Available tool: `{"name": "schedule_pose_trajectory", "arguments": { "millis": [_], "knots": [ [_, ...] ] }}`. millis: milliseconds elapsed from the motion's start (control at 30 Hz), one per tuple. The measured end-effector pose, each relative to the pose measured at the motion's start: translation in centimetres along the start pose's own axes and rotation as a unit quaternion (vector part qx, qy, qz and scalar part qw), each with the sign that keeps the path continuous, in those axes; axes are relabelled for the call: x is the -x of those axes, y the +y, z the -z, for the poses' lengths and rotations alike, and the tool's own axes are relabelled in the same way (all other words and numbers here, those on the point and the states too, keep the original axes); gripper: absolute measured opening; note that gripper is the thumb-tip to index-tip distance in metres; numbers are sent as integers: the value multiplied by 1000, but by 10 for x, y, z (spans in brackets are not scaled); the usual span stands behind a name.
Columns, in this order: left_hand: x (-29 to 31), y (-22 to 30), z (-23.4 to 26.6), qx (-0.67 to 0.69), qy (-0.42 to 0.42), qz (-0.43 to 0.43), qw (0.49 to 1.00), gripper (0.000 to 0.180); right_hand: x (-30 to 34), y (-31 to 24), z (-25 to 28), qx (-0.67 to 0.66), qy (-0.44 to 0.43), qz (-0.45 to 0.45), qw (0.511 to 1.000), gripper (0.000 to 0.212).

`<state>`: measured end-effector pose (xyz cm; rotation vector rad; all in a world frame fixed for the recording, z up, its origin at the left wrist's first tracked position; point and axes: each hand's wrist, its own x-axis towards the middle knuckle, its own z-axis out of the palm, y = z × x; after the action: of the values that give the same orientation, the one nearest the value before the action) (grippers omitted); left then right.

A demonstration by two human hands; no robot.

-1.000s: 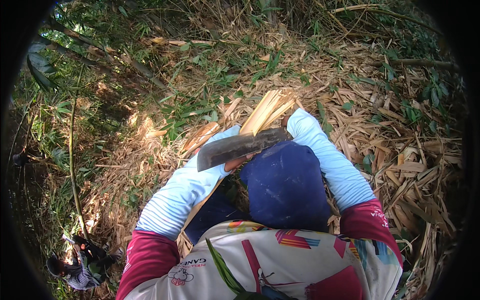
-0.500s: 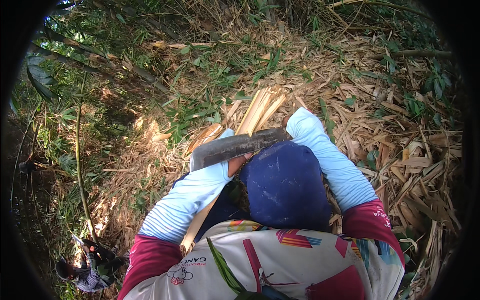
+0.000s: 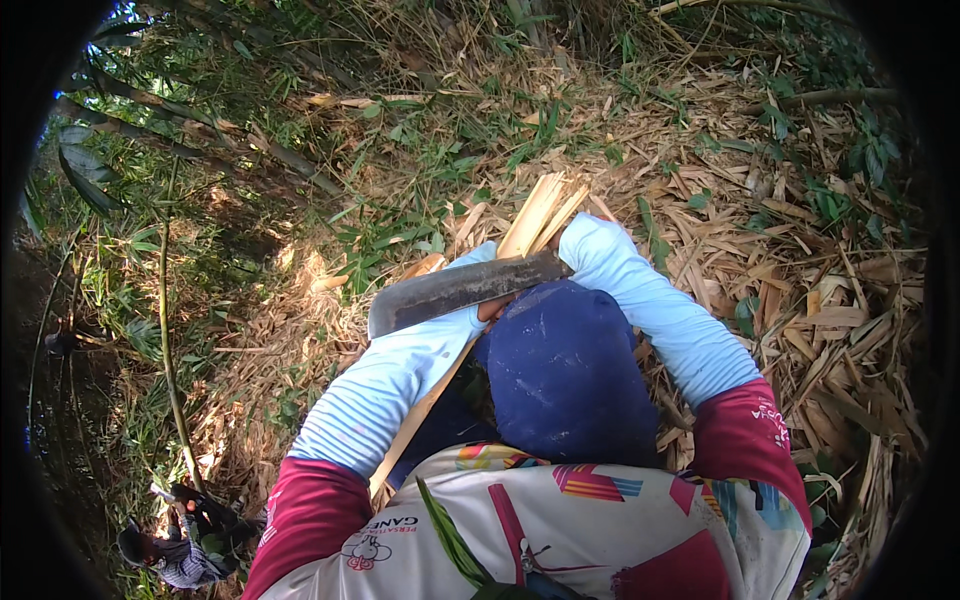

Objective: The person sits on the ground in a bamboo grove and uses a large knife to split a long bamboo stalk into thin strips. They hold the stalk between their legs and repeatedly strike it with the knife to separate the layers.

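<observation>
A broad, dark machete (image 3: 455, 292) lies crosswise just beyond my raised, navy-clad knee. My right hand (image 3: 560, 240) is closed at the blade's right end, where the handle sits; sleeve and blade cover most of the fingers. Pale split bamboo strips (image 3: 540, 212) stick out past the blade's far side. A long bamboo piece (image 3: 412, 428) runs back beside my left forearm toward my body. My left hand (image 3: 492, 308) is wrapped about the bamboo under the blade, its fingers largely hidden by blade and knee. Light blue sleeves cover both forearms.
Dry bamboo leaves and shavings (image 3: 790, 250) litter the ground. Fallen bamboo stalks (image 3: 270, 145) lie at the far left, and a thin upright stem (image 3: 166, 330) stands at the left. Another person (image 3: 180, 550) is low at the lower left. Green plants fringe the area.
The bamboo strips have shifted slightly right and away from me. The machete's left end has swung a little left, and my right hand has moved slightly left.
</observation>
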<state>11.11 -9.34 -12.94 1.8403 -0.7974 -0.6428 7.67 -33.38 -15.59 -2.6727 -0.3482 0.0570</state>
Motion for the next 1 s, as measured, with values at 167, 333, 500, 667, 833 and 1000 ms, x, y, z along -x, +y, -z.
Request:
{"name": "schedule_pose_trajectory", "arguments": {
  "millis": [167, 333, 500, 667, 833, 1000],
  "knots": [
    [1, -33, 5, 471, -7, 143, 870, 42, 4, -20, 26, -15, -85, -28, 996, 57],
    [3, -5, 11, 460, -34, 190, 867, 37, 4, -23, 28, -33, -16, 37, 999, 58],
    [30, 59, 31, 155, -71, 167, 971, 31, -10, -10, 23, 58, -188, -74, 978, 59],
    [47, 50, 39, 413, -16, 206, 887, 30, -4, -27, 35, 103, -154, -74, 980, 46],
    [66, 56, 35, 178, -5, 130, 975, 36, -12, -37, 40, 116, -197, -101, 968, 41],
    [81, 82, 44, 132, 28, 131, 982, 40, -1, -15, 26, 125, -167, -105, 972, 41]
  ]
}}
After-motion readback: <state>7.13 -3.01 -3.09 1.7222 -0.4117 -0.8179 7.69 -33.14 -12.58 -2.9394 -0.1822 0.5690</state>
